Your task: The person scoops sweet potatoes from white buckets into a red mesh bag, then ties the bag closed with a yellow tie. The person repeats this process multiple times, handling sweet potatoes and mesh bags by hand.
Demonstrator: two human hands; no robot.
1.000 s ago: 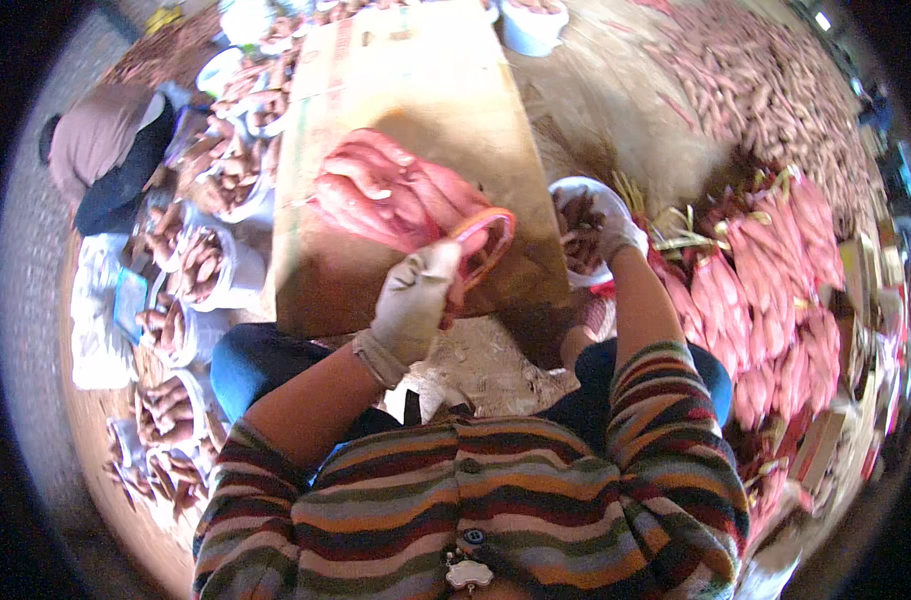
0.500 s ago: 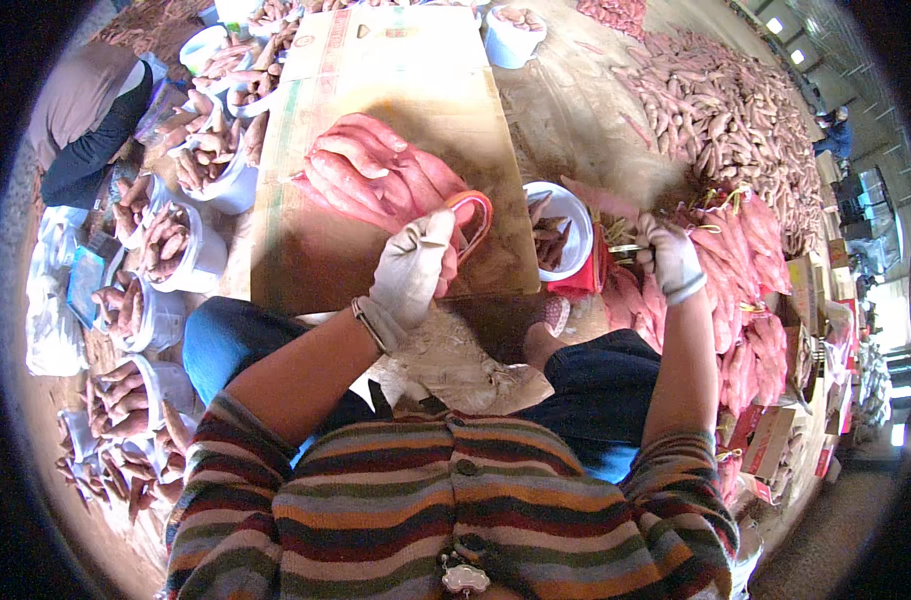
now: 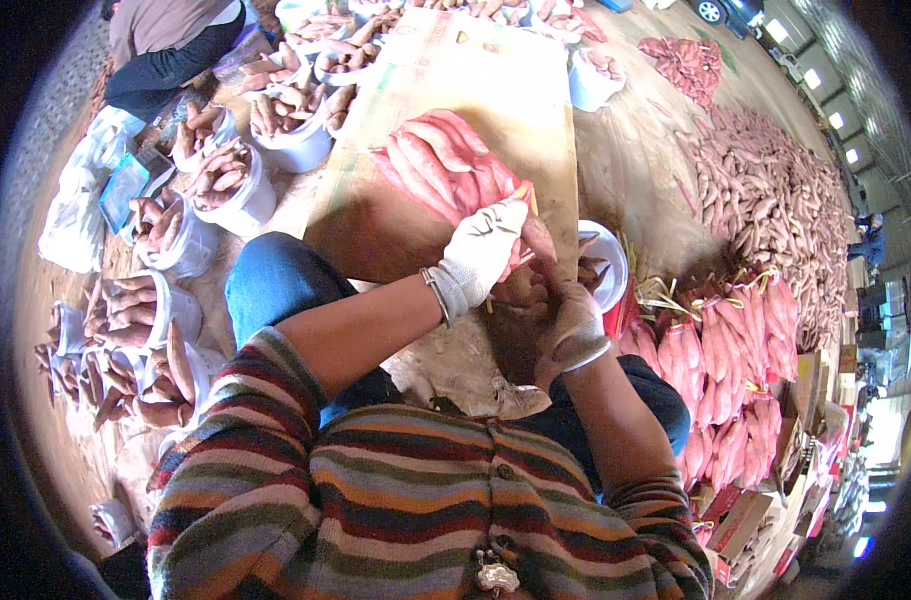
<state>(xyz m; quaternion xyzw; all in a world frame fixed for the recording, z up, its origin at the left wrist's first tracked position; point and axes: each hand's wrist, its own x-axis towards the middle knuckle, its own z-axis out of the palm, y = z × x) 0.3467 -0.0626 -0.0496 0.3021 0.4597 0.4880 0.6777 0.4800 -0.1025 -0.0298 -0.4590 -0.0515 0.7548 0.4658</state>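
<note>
My left hand (image 3: 484, 246), in a white glove, is closed on the gathered mouth of a pink mesh bag (image 3: 426, 165). Filled with long sweet potatoes, the bag lies on a flat cardboard sheet in front of me. A single sweet potato (image 3: 539, 238) slants at the bag's mouth, right beside the left fingers. Just below its lower tip is my gloved right hand (image 3: 574, 325), pointing up toward it. The right fingers are blurred and partly hidden, so their grip on the sweet potato is unclear.
The cardboard sheet (image 3: 456, 75) stretches away ahead. A white bucket (image 3: 619, 265) of sweet potatoes stands by my right hand. Filled pink mesh bags (image 3: 726, 340) lie at right, before a large sweet potato heap (image 3: 766, 190). Several filled buckets (image 3: 261, 195) line the left, near another person (image 3: 166, 50).
My right hand has come in from the right to the bag's mouth beside my left hand. The left hand still grips the bag. The whole view has shifted.
</note>
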